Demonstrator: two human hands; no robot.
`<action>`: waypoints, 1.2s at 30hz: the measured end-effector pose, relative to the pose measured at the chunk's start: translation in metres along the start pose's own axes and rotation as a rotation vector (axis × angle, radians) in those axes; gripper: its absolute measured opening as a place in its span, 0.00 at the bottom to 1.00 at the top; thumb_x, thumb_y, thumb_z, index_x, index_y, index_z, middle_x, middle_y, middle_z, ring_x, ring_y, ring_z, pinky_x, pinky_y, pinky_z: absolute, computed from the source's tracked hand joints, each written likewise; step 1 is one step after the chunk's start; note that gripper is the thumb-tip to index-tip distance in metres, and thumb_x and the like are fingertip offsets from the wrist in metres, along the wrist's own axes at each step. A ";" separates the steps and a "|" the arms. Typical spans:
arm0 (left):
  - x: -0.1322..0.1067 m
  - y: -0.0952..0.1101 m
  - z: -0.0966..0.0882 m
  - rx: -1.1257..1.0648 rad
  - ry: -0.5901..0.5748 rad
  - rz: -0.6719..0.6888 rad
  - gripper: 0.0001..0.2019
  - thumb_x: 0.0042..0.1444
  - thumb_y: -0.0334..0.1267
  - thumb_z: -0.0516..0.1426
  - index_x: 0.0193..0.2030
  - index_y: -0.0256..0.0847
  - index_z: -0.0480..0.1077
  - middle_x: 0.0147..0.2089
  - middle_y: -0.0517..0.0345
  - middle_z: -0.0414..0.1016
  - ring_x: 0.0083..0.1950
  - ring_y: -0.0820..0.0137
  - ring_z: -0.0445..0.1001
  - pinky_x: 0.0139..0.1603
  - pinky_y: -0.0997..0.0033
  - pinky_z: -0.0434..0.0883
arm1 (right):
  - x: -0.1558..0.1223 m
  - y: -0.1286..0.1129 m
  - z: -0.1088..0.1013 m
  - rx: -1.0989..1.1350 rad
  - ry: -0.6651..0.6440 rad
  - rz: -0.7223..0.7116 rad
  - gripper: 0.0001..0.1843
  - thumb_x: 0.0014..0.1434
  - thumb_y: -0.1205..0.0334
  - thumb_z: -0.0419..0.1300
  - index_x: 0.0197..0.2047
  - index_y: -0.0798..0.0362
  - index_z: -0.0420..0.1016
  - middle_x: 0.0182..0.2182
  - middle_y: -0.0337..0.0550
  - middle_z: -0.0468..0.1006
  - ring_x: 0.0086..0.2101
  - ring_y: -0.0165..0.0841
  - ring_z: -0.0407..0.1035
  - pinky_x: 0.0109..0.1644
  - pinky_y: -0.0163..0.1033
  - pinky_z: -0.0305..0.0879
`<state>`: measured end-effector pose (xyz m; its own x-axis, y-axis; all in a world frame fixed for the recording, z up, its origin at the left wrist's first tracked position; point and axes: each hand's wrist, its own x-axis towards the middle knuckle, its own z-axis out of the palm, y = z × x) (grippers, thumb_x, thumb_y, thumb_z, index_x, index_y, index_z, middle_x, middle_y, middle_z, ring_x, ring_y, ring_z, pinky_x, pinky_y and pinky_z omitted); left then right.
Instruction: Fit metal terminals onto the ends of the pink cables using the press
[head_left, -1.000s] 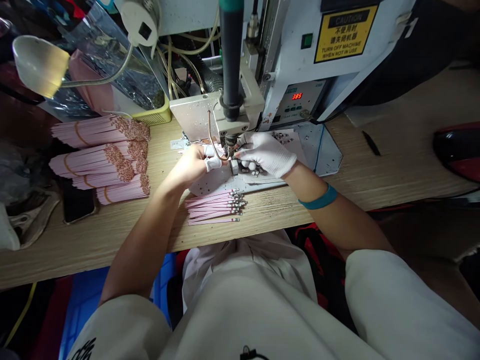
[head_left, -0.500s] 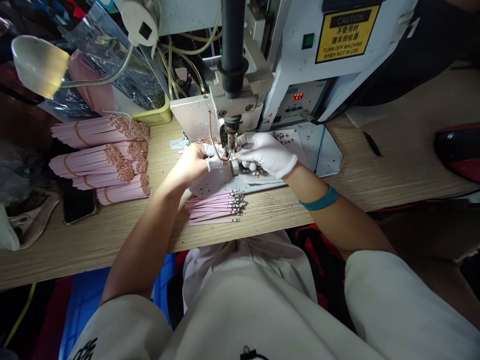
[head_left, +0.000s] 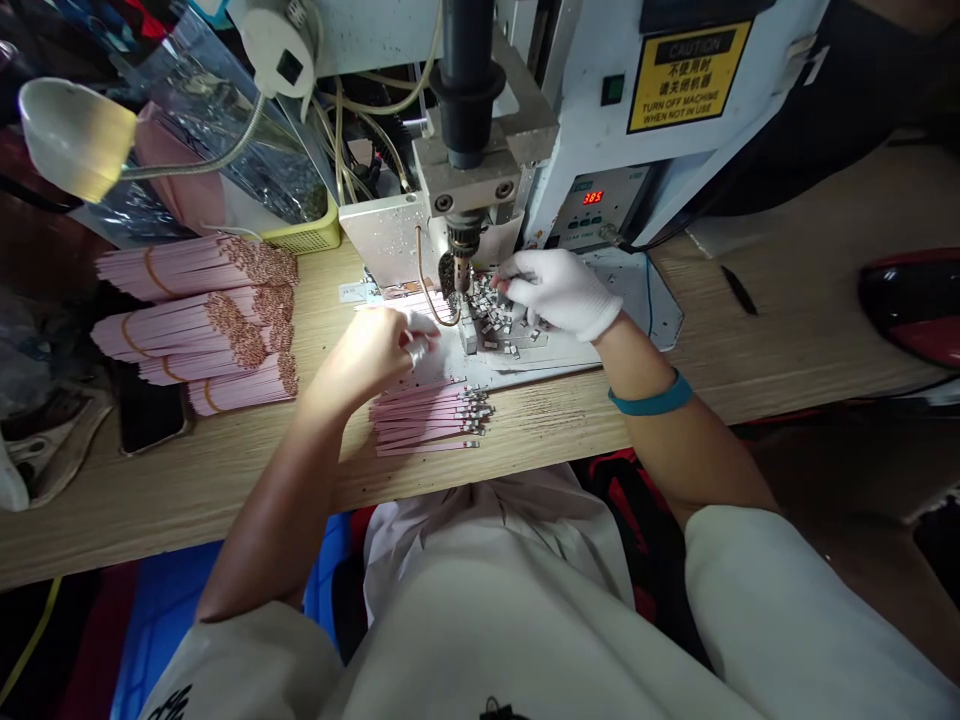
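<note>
My left hand (head_left: 379, 350), with white covers on some fingers, is closed left of the soldering machine's tip (head_left: 463, 275). Its fingertips are partly hidden, and I cannot make out what they hold. My right hand (head_left: 559, 292), in a white glove with bare fingertips, hovers over a scatter of small metal connectors (head_left: 499, 318). The thumb and fingers pinch together; anything between them is too small to tell. A small metal block (head_left: 469, 335) stands under the tip. Pink wires with connectors on their ends (head_left: 427, 418) lie in a pile at the table's front edge.
Banded bundles of pink wires (head_left: 176, 315) lie to the left, beside a phone (head_left: 152, 412). A lamp (head_left: 75, 138) leans in above them. A yellow basket (head_left: 311, 232) stands behind. The machine's controller (head_left: 596, 208) reads 385. A black-and-red object (head_left: 911, 305) sits far right.
My right hand has moved right, away from the tip, to the loose connectors. My left hand has drawn back left and slightly toward me. The connectors now show more fully.
</note>
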<state>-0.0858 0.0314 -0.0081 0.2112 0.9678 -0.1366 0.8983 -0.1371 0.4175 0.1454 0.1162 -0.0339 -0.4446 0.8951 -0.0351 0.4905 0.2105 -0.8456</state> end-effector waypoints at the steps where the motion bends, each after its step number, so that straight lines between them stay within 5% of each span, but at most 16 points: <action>1: 0.003 0.000 0.003 0.070 0.128 -0.021 0.13 0.54 0.32 0.54 0.39 0.36 0.79 0.34 0.51 0.79 0.32 0.68 0.73 0.34 0.71 0.67 | 0.005 0.003 0.005 -0.087 0.090 -0.087 0.12 0.61 0.62 0.59 0.45 0.56 0.80 0.36 0.47 0.80 0.35 0.37 0.75 0.37 0.41 0.72; 3: 0.008 -0.001 0.009 0.182 0.259 -0.035 0.14 0.54 0.29 0.51 0.40 0.37 0.78 0.41 0.48 0.78 0.35 0.66 0.73 0.36 0.69 0.67 | 0.014 0.006 0.013 -0.266 0.166 -0.214 0.12 0.60 0.66 0.57 0.43 0.55 0.81 0.41 0.47 0.80 0.44 0.40 0.73 0.48 0.44 0.70; 7: 0.014 -0.006 0.014 0.213 0.200 -0.015 0.12 0.53 0.31 0.53 0.38 0.37 0.77 0.41 0.47 0.79 0.33 0.65 0.73 0.35 0.68 0.67 | 0.015 0.004 0.013 -0.478 0.072 -0.244 0.13 0.57 0.65 0.60 0.44 0.52 0.82 0.42 0.46 0.79 0.44 0.41 0.72 0.50 0.46 0.66; 13: 0.012 -0.016 0.011 0.124 0.082 0.059 0.11 0.48 0.29 0.55 0.35 0.36 0.79 0.30 0.52 0.78 0.30 0.67 0.72 0.33 0.71 0.66 | 0.004 0.007 -0.008 -0.417 0.022 -0.236 0.11 0.54 0.67 0.61 0.39 0.51 0.84 0.38 0.42 0.81 0.41 0.39 0.74 0.46 0.44 0.68; 24: 0.013 -0.009 0.010 0.024 0.033 0.076 0.11 0.46 0.28 0.53 0.34 0.37 0.76 0.28 0.56 0.75 0.28 0.70 0.68 0.32 0.74 0.64 | 0.010 -0.001 0.014 -0.559 0.037 -0.230 0.10 0.57 0.66 0.60 0.38 0.53 0.83 0.40 0.45 0.79 0.40 0.39 0.72 0.45 0.43 0.65; 30: 0.017 -0.019 0.009 -0.051 0.015 0.094 0.06 0.44 0.28 0.52 0.23 0.38 0.70 0.27 0.57 0.76 0.31 0.70 0.71 0.37 0.74 0.69 | 0.010 0.001 0.010 -0.468 0.057 -0.213 0.10 0.54 0.68 0.60 0.37 0.53 0.82 0.36 0.41 0.81 0.39 0.38 0.73 0.44 0.41 0.66; 36: 0.016 -0.027 0.006 0.007 -0.049 0.054 0.16 0.43 0.29 0.49 0.34 0.36 0.76 0.37 0.52 0.80 0.37 0.66 0.75 0.44 0.70 0.71 | 0.007 0.003 0.009 -0.363 0.125 -0.168 0.12 0.55 0.70 0.58 0.37 0.53 0.83 0.36 0.42 0.83 0.39 0.38 0.75 0.44 0.42 0.68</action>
<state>-0.1039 0.0494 -0.0271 0.2778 0.9475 -0.1584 0.8876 -0.1901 0.4196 0.1369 0.1191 -0.0413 -0.4578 0.8724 0.1712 0.6608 0.4627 -0.5910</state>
